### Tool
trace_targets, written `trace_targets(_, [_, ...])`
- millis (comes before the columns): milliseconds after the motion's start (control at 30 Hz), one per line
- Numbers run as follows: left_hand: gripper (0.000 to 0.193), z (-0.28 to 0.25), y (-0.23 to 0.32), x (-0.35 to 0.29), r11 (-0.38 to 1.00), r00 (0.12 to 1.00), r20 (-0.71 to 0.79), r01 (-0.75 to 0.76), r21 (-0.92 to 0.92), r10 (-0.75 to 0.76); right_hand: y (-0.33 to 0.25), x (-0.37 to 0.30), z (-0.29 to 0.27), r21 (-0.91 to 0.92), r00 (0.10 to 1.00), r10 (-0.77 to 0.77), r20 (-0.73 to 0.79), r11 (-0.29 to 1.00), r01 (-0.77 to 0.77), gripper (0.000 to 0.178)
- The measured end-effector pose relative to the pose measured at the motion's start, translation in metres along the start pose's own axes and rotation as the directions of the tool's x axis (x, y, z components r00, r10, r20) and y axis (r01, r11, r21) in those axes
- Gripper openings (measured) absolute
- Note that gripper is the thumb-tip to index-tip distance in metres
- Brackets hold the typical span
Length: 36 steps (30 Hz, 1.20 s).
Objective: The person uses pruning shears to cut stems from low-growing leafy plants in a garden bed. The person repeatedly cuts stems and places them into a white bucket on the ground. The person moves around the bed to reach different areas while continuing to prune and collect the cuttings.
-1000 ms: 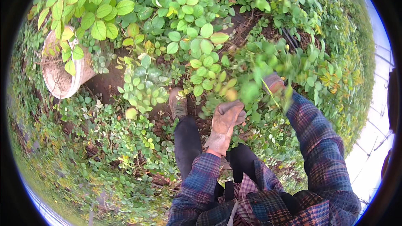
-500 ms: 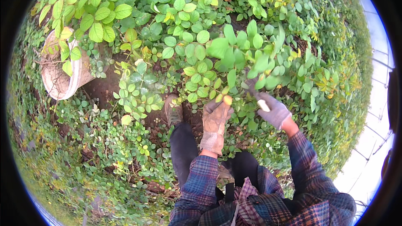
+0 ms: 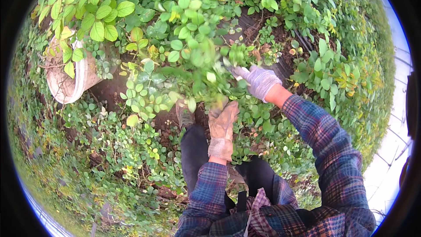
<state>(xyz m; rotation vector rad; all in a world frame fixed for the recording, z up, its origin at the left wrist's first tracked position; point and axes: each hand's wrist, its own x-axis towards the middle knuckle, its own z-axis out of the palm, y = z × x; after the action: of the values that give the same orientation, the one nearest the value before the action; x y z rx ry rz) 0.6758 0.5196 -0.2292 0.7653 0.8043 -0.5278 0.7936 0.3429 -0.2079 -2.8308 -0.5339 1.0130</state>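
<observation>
My left hand point(image 3: 222, 125), in a soiled tan glove, is closed at the base of a leafy green branch point(image 3: 199, 68) that is smeared by motion. Where its fingers meet the stem is blurred. Up and to the right of it, my right hand point(image 3: 262, 81), in a pale grey glove, grips a white-handled tool point(image 3: 239, 75). The tool's dark front end points left among the blurred leaves, and its exact kind does not show.
A dirty white bucket point(image 3: 87, 72) lies tipped on its side at the left, with twigs at its mouth. Dense leafy plants surround me. Bare brown soil point(image 3: 285, 59) and dark strips show beyond my right hand. Pale paving point(image 3: 397, 105) runs along the right edge.
My right hand has moved up and left with the tool. The branch at my left hand has swung left, uncovering soil at the right. My left hand has barely moved.
</observation>
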Motion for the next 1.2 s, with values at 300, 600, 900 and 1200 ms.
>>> trace_targets(300, [0.046,0.005,0.015,-0.021,0.995,0.996,0.086,-0.008,-0.101,0.017,0.056,0.052,0.099,0.045,0.845,0.483,0.229,0.862,-0.505,0.041])
trace_targets(600, [0.047,0.003,0.013,-0.014,0.981,0.977,0.167,-0.155,0.114,0.135,0.010,-0.001,0.007,-0.052,0.954,0.136,0.267,0.991,-0.126,0.041])
trace_targets(900, [0.063,0.015,0.002,0.002,0.971,1.000,-0.012,0.007,-0.238,-0.010,-0.025,-0.046,-0.034,0.212,0.971,0.240,-0.002,0.949,-0.234,0.057])
trace_targets(1200, [0.054,0.015,0.003,-0.006,0.981,0.997,0.041,0.075,-0.177,-0.069,0.025,0.012,0.072,-0.103,0.989,0.102,0.105,0.990,-0.092,0.043])
